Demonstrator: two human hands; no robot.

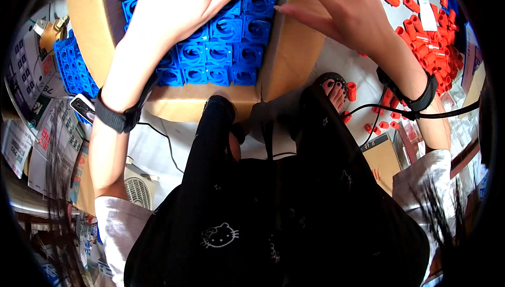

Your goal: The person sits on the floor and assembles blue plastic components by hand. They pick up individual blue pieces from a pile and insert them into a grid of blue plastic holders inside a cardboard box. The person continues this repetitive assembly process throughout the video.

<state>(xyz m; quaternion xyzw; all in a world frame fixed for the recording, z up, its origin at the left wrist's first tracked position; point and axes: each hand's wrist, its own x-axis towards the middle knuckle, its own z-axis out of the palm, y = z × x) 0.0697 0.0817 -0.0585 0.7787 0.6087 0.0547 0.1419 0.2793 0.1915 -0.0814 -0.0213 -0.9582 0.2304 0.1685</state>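
Observation:
Rows of blue plastic square pieces with round holes [218, 53] fill an open cardboard box [181, 102]. Over the left part of these rows lies my left hand [184, 0], its thumb stretched out to the right across the blue pieces. My right hand [336, 6] hovers by the box's right side, thumb pointing left toward the pieces. Both thumbs stand apart from the palms, and I see nothing held in either hand. The upper edge of the picture cuts off the other fingertips, so what they touch is hidden.
Many short red plastic tubes [428, 50] are heaped at the right, some scattered near my foot [334, 92]. More blue pieces [75, 63] stand at the left beside a phone [82, 108]. A black cable [447, 112] runs from my right wrist strap.

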